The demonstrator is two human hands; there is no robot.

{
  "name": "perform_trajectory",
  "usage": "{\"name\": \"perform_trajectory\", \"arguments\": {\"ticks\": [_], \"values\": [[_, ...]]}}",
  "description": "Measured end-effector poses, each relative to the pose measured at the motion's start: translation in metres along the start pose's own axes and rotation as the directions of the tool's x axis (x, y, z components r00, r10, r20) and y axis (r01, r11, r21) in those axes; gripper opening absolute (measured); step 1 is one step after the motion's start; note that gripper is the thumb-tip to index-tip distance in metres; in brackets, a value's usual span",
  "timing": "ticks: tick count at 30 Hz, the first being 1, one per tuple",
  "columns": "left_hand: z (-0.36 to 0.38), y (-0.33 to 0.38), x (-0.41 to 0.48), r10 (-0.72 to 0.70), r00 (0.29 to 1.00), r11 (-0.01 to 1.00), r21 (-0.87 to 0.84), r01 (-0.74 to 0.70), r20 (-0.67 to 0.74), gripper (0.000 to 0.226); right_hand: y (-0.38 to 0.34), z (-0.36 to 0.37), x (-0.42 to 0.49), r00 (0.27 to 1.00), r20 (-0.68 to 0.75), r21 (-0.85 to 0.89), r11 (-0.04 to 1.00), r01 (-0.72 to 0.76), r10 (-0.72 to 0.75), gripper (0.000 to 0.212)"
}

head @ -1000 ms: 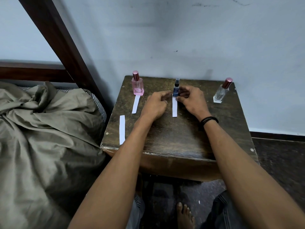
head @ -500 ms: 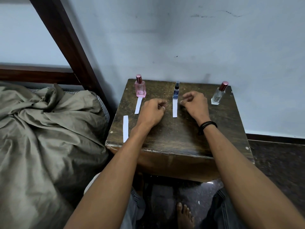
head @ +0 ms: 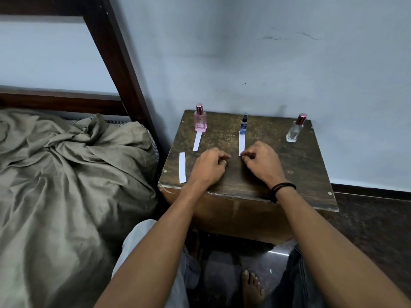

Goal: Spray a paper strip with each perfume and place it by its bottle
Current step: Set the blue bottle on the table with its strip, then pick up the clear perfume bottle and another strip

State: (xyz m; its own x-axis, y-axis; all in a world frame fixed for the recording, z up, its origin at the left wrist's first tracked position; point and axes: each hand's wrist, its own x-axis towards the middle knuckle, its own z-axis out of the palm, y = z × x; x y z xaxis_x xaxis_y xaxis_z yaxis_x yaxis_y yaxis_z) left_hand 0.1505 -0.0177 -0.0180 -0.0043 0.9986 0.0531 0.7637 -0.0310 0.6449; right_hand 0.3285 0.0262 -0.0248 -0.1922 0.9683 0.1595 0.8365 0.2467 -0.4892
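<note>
1. A person seated at a small wooden table rests both hands on its top, with three perfume bottles lined up along the far edge against a pale blue wall.
2. The left hand lies knuckles up, its fingers curled in on themselves and gripping nothing.
3. The right hand, a black wristband on its wrist, is also curled. Its fingertips sit at the near end of the middle paper strip, and it cannot be told whether they pinch the paper or only touch it.
4. That strip lies flat, running from the fingertips up to the base of the small dark spray bottle, which stands upright at centre.
5. At left, the pink bottle stands capped, with a second strip lying just in front of it.
6. At right, the clear bottle with a rose-coloured cap stands on bare wood.
7. A third strip lies along the table's left edge, well apart from all three bottles.
8. A bed with a rumpled olive sheet and a dark wooden frame stands at left. A bare foot shows on the floor below.
</note>
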Motion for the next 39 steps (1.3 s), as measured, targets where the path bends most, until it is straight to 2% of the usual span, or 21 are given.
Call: {"name": "perform_trajectory", "arguments": {"ticks": [3, 10, 14, 18, 20, 23, 27, 31, 36, 39], "values": [[-0.001, -0.002, -0.007, 0.012, 1.000, 1.000, 0.006, -0.012, 0.000, 0.026, -0.004, -0.001, -0.006, 1.000, 0.005, -0.048, 0.999, 0.023, -0.023, 0.020], [-0.003, -0.009, -0.016, 0.064, 0.997, 0.998, 0.011, -0.064, -0.030, 0.026, -0.010, -0.003, -0.010, 1.000, 0.014, -0.042, 0.999, 0.001, -0.001, 0.020], [-0.010, -0.014, -0.022, 0.078, 0.983, 0.997, -0.016, -0.082, -0.166, 0.026, -0.011, -0.004, -0.009, 1.000, 0.003, -0.004, 1.000, -0.016, 0.016, 0.018], [-0.033, -0.032, -0.025, -0.076, 0.903, 0.995, -0.091, 0.041, -0.423, 0.027, -0.019, -0.003, -0.007, 0.998, -0.044, 0.083, 0.996, -0.030, 0.034, 0.013], [-0.045, -0.047, -0.022, -0.208, 0.859, 0.975, -0.174, 0.141, -0.468, 0.029, -0.028, 0.000, -0.008, 0.999, -0.042, 0.089, 0.996, 0.009, -0.005, 0.012], [-0.055, -0.066, -0.016, -0.364, 0.837, 0.927, -0.245, 0.284, -0.407, 0.029, -0.046, 0.010, -0.011, 0.993, 0.028, 0.105, 0.988, 0.115, -0.119, 0.012], [-0.061, -0.085, -0.006, -0.414, 0.861, 0.897, -0.291, 0.332, -0.296, 0.031, -0.075, 0.027, -0.018, 0.952, 0.158, 0.137, 0.960, 0.242, -0.263, 0.016], [-0.063, -0.094, -0.002, -0.377, 0.909, 0.904, -0.283, 0.320, -0.176, 0.033, -0.099, 0.045, -0.022, 0.903, 0.240, 0.188, 0.930, 0.317, -0.357, 0.028], [-0.062, -0.103, 0.003, -0.273, 0.952, 0.956, -0.145, 0.253, -0.137, 0.033, -0.112, 0.061, -0.022, 0.879, 0.280, 0.206, 0.919, 0.337, -0.386, 0.047], [-0.060, -0.106, 0.004, -0.261, 0.958, 0.962, -0.110, 0.248, -0.117, 0.033, -0.113, 0.066, -0.020, 0.878, 0.286, 0.178, 0.922, 0.345, -0.384, 0.042]]}}
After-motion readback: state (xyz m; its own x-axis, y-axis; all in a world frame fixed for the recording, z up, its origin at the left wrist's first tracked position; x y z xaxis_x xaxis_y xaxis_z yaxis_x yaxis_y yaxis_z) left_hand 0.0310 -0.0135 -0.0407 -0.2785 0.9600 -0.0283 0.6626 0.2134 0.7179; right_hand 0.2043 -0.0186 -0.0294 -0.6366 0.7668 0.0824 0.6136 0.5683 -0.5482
